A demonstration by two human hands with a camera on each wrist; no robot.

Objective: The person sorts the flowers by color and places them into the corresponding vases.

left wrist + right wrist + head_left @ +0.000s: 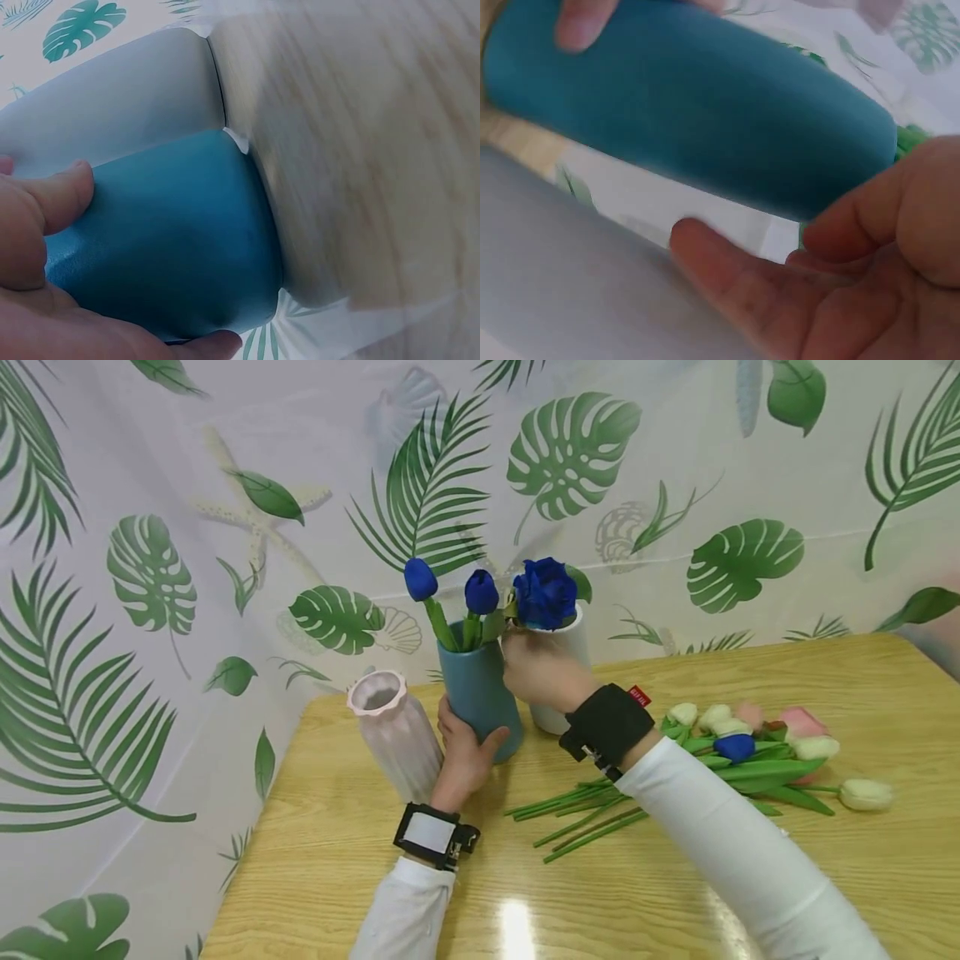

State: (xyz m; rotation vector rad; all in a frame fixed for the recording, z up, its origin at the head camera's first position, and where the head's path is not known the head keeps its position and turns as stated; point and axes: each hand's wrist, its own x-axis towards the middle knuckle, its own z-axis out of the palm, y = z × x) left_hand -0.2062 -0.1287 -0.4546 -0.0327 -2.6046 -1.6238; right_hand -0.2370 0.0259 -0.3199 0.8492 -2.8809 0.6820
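A teal vase (480, 689) stands tilted on the table with two blue tulips (481, 592) rising from its mouth. Around its lower side, my left hand (462, 756) grips it; the thumb and fingers (71, 191) press the teal wall in the left wrist view. At the rim, my right hand (543, 668) is slightly blurred, with curled fingers below a blue rose (545, 595). It appears to pinch the rose's stem, though the stem is mostly hidden. In the right wrist view, one finger (705, 244) reaches out beside a white vase (577, 277).
A pale pink ribbed vase (397, 735) stands left of the teal one, close to my left wrist. On the right lies a bunch of artificial flowers (750, 768), white, pink and blue, stems pointing left. A leaf-printed cloth (337, 510) hangs behind the wooden table (322, 868).
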